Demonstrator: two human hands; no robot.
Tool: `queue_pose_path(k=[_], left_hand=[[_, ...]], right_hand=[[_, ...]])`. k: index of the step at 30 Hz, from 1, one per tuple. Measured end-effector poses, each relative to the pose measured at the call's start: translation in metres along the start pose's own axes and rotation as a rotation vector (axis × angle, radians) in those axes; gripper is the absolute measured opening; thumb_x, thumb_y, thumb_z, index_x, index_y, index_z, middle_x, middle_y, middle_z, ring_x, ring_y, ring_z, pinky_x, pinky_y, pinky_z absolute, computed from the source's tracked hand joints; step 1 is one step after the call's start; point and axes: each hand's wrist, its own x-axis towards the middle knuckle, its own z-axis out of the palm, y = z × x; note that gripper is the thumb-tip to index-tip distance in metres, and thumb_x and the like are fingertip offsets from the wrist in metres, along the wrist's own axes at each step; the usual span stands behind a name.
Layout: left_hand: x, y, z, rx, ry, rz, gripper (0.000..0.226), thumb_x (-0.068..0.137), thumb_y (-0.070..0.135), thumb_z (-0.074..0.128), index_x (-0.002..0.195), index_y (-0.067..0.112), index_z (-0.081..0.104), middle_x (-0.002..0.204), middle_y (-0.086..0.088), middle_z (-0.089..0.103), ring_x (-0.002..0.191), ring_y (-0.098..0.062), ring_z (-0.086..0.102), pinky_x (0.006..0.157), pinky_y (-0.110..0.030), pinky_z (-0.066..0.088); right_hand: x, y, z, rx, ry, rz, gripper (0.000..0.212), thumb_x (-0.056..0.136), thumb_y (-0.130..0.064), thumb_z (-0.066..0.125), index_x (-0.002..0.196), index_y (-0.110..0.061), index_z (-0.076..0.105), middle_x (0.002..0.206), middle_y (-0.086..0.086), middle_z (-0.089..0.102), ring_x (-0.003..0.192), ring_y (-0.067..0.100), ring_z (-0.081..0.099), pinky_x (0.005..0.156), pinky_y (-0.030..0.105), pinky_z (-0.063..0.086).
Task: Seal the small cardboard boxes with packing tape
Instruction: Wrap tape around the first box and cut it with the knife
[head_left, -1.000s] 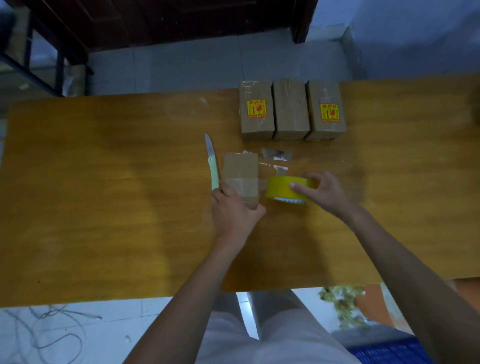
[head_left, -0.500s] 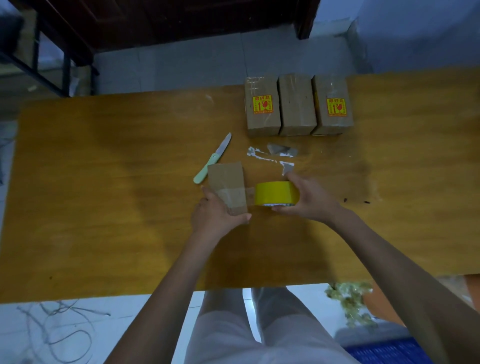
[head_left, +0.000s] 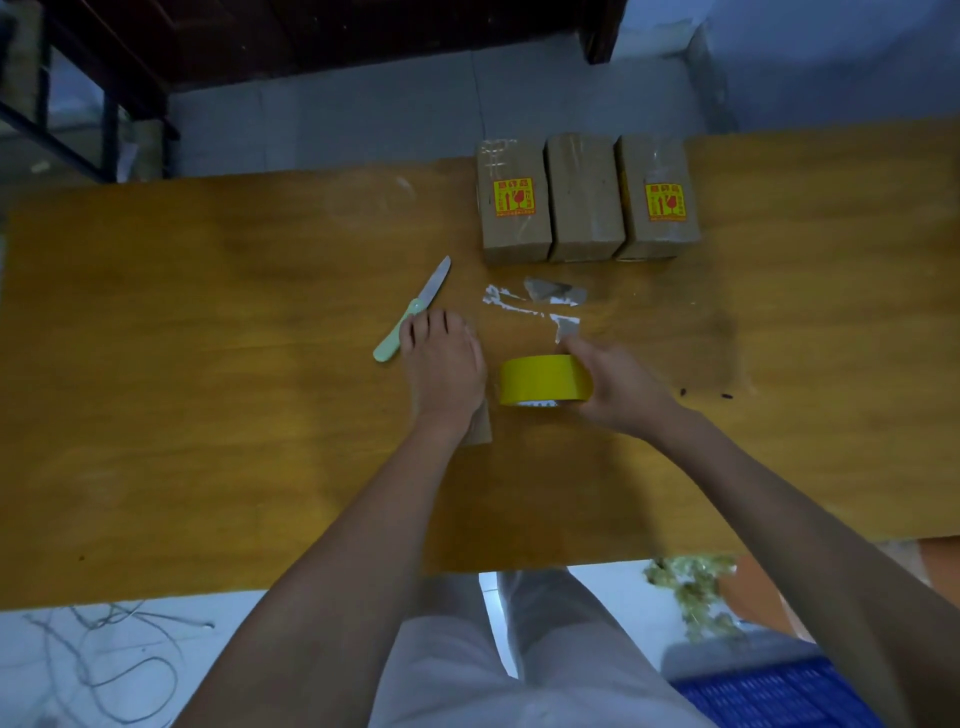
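Left hand (head_left: 441, 364) lies flat, fingers straight, covering a small brown cardboard box (head_left: 480, 426); right hand (head_left: 618, 387) grips the yellow packing-tape roll (head_left: 543, 379) mid-table

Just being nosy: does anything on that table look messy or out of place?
Yes. Torn tape scraps lie stuck on the table below the three boxes, and a bare-bladed knife lies askew beside the left hand.
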Motion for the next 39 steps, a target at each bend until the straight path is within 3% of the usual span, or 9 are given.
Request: queue_pose_path(k=[3,12,18,21,25,28,30,35,39], left_hand=[[0.003,0.0,0.005,0.025,0.044,-0.002,0.03,0.098,0.028,0.031,0.096,0.013,0.057,0.094,-0.005,0.057,0.093,-0.023,0.047,0.094,-0.04,0.037],[0.003,0.0,0.003,0.031,0.051,0.016,0.03,0.097,0.027,0.032,0.098,0.011,0.057,0.096,-0.006,0.058,0.095,-0.025,0.049,0.096,-0.041,0.037],[0.003,0.001,-0.004,-0.049,-0.012,0.019,0.032,0.097,0.025,0.032,0.103,0.01,0.06,0.102,-0.006,0.06,0.1,-0.026,0.051,0.099,-0.042,0.037],[0.0,-0.007,-0.019,-0.284,0.039,-0.001,0.031,0.097,0.026,0.042,0.117,0.008,0.058,0.122,-0.009,0.056,0.121,-0.027,0.047,0.116,-0.045,0.022],[-0.034,-0.01,-0.044,-0.244,0.037,-0.187,0.079,0.079,0.057,0.056,0.136,0.005,0.038,0.136,-0.018,0.043,0.13,-0.036,0.038,0.112,-0.053,0.027],[-0.071,0.006,-0.047,-0.105,-0.341,-0.329,0.127,0.062,0.081,0.061,0.149,0.005,0.008,0.15,-0.025,0.021,0.136,-0.043,0.026,0.111,-0.053,0.026],[-0.085,0.014,-0.04,-0.077,-0.475,-0.4,0.136,0.06,0.082,0.063,0.149,0.008,-0.009,0.152,-0.025,0.014,0.135,-0.042,0.026,0.109,-0.049,0.031],[-0.084,0.02,-0.038,-0.119,-0.325,-0.462,0.115,0.073,0.066,0.064,0.151,0.013,-0.001,0.133,-0.019,0.037,0.113,-0.033,0.045,0.09,-0.039,0.044],[-0.085,0.007,-0.058,-0.26,-0.182,-0.351,0.111,0.076,0.065,0.063,0.153,0.011,0.003,0.128,-0.017,0.039,0.111,-0.031,0.044,0.089,-0.038,0.045]], right_hand=[[-0.001,0.0,0.001,-0.078,-0.015,0.001,0.053,0.072,-0.02,0.08,0.116,-0.016,0.051,0.1,0.007,0.064,0.083,0.027,0.06,0.059,0.029,0.032],[-0.031,0.031,-0.022,-0.427,0.031,0.021,0.067,0.066,-0.02,0.083,0.123,-0.017,0.049,0.11,0.005,0.063,0.081,0.033,0.065,0.056,0.027,0.031],[-0.017,0.028,-0.025,-0.334,-0.003,0.096,0.064,0.076,-0.022,0.076,0.127,-0.025,0.039,0.122,-0.001,0.053,0.091,0.029,0.062,0.062,0.036,0.049],[-0.021,0.024,-0.021,-0.327,-0.022,0.077,0.064,0.076,-0.022,0.077,0.127,-0.025,0.039,0.121,-0.001,0.053,0.092,0.028,0.06,0.066,0.04,0.052],[-0.02,0.022,-0.018,-0.317,-0.013,0.064,0.066,0.073,-0.02,0.078,0.126,-0.025,0.04,0.121,-0.001,0.053,0.092,0.028,0.059,0.068,0.04,0.052],[-0.021,0.021,-0.017,-0.316,-0.012,0.047,0.068,0.07,-0.019,0.081,0.126,-0.025,0.042,0.118,0.0,0.055,0.091,0.027,0.059,0.065,0.035,0.049],[-0.022,0.022,-0.017,-0.313,-0.009,0.048,0.068,0.07,-0.019,0.08,0.126,-0.025,0.042,0.118,0.0,0.055,0.091,0.027,0.059,0.063,0.032,0.045],[-0.027,0.022,-0.021,-0.243,0.024,0.099,0.064,0.075,-0.015,0.077,0.128,-0.024,0.042,0.123,0.001,0.054,0.09,0.031,0.06,0.058,0.031,0.038],[-0.037,0.01,-0.038,-0.111,0.155,0.122,0.06,0.074,-0.011,0.074,0.125,-0.018,0.045,0.122,0.004,0.054,0.092,0.034,0.061,0.062,0.043,0.051]])
